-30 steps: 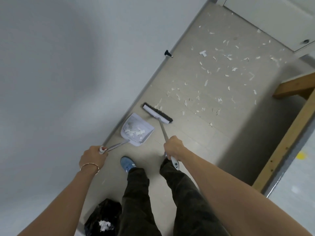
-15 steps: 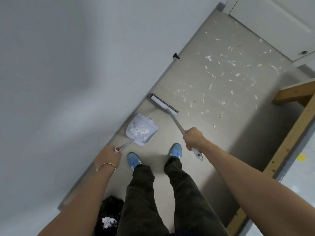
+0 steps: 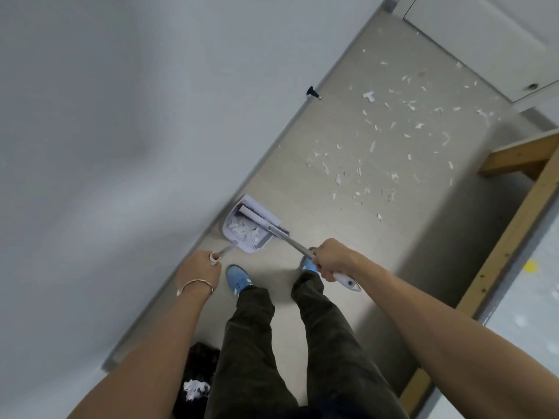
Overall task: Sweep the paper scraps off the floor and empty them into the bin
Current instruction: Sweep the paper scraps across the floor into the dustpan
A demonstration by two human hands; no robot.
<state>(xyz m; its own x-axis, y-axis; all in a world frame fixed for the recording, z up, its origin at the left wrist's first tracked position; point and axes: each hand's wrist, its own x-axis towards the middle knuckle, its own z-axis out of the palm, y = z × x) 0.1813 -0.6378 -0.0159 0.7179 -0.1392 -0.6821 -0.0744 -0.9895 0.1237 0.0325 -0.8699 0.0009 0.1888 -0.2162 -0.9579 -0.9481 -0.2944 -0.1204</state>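
scraps — thin torn paper, judged feather-light and prone to scatter; move them by brush, not fingers. most lie on the floor toward 1 o'clock, some in the dustpan at 12. left hand wrapped round the dustpan handle, right hand clenched on the broom shaft — bin at 7 o'clock.
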